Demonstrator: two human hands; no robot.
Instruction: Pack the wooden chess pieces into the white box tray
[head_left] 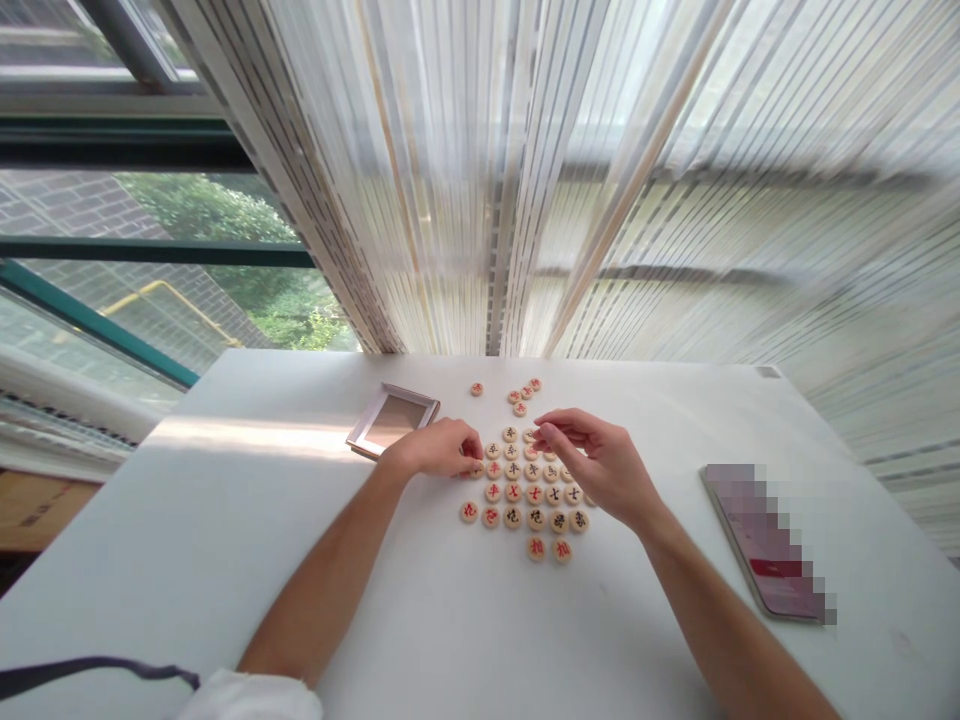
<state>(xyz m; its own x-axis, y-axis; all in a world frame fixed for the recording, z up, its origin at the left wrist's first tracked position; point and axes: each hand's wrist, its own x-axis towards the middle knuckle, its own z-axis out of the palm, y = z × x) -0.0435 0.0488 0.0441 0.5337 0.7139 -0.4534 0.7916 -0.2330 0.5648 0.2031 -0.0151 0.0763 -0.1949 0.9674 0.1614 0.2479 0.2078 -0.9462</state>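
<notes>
Round pale wooden game pieces [535, 494] in rows, middle of white tabletop [225, 520]; five more [520, 409] behind them, toward far edge. Shallow white-rimmed rectangular box [390, 418] left of these. Flat rectangular phone [763, 540] right of the rows, toward right edge.

Worktop [187, 540] tally: one left hand [446, 447], one right hand [596, 460], one open box [365, 447], one phone [757, 550].
Wooden discs [512, 518]: five toward far edge, six in the last long row, two closest to near edge; middle rows partly hidden, total uncertain.
</notes>
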